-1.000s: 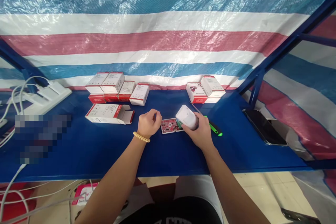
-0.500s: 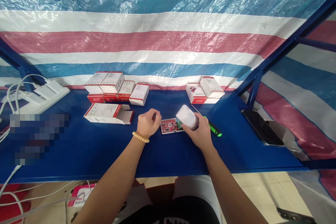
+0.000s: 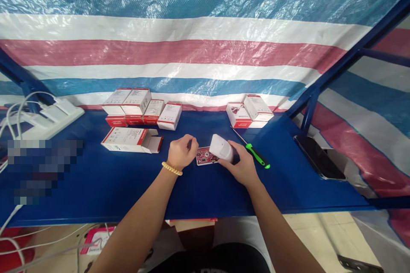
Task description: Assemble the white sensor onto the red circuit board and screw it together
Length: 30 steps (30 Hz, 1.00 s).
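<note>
My right hand (image 3: 244,165) grips the white cover (image 3: 220,148) over the red circuit board (image 3: 205,156) on the blue bench (image 3: 96,179), left hand (image 3: 180,152) fisted beside it: misaligned pressing could, I judge, crack the board

No legible text on boxes (image 3: 137,101)

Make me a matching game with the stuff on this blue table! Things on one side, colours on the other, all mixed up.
Things:
1. screwdriver handle
2. circuit board
3. cover in the right hand
4. phone

Colours:
A. white
B. black
C. green
D. red

Pairs: 1-C, 2-D, 3-A, 4-B
</note>
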### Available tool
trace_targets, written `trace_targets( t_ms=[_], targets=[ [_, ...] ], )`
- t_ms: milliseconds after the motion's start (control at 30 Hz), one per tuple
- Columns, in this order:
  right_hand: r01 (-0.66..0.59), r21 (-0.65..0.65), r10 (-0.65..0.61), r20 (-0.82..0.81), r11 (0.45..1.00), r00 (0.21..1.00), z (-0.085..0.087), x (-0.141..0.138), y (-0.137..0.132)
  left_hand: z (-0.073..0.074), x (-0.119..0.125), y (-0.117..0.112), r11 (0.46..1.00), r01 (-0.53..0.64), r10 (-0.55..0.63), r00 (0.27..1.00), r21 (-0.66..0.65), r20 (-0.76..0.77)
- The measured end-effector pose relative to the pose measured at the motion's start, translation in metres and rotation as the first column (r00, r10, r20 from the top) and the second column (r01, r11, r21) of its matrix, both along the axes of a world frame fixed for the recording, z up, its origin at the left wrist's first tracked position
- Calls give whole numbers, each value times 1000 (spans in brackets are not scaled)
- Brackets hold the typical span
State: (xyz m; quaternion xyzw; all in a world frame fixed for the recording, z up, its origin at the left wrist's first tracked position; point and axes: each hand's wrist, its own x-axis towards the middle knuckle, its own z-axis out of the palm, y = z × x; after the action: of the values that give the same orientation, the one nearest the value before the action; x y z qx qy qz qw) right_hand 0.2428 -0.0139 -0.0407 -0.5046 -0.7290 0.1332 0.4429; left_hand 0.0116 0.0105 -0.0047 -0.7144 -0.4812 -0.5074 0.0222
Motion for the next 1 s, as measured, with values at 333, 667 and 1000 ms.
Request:
trace_targets(
  t_ms=[333, 667, 1000],
  targets=[
    [-233, -29, 235, 153, 972, 960, 19, 2, -1, -1, -3, 1, 993, -14, 22, 997, -116, 67],
    [-405, -256, 456, 187, 878, 870, 34, -7, 33, 7, -10, 2, 945, 10, 52, 982, -327, 182],
    [-366, -249, 406, 131, 896, 904, 23, -9, 20, 7, -16, -8, 850, 151, -84, 985, -505, 154]
  ],
)
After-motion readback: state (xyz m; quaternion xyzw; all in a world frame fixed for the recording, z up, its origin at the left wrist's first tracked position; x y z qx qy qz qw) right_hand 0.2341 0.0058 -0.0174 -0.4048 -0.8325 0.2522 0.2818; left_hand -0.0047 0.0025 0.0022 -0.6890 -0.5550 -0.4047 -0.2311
